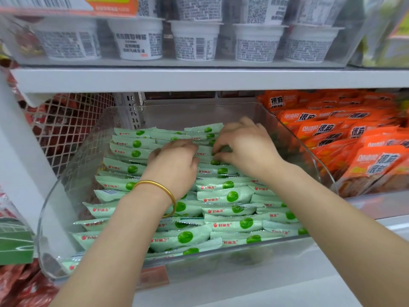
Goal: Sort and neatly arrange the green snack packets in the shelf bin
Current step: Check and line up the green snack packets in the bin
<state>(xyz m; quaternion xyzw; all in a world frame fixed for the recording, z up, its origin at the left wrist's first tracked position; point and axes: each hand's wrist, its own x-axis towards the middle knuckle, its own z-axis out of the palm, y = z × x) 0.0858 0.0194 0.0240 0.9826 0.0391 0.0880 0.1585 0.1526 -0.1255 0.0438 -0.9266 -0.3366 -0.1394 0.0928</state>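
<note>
Several pale green snack packets (230,196) with a green dot lie in overlapping rows inside a clear plastic shelf bin (53,204). Both hands reach into the middle of the bin. My left hand (174,165), with a gold bangle on its wrist, has its fingers curled down onto packets in the middle row. My right hand (245,145) pinches a green packet (204,151) between thumb and fingertips, just right of the left hand. The packets under both palms are hidden.
Orange snack packs (358,138) fill the bin to the right. White cups (194,41) stand on the shelf above. A wire mesh divider (66,127) and red packs sit at the left. The white shelf edge (199,78) overhangs the bin.
</note>
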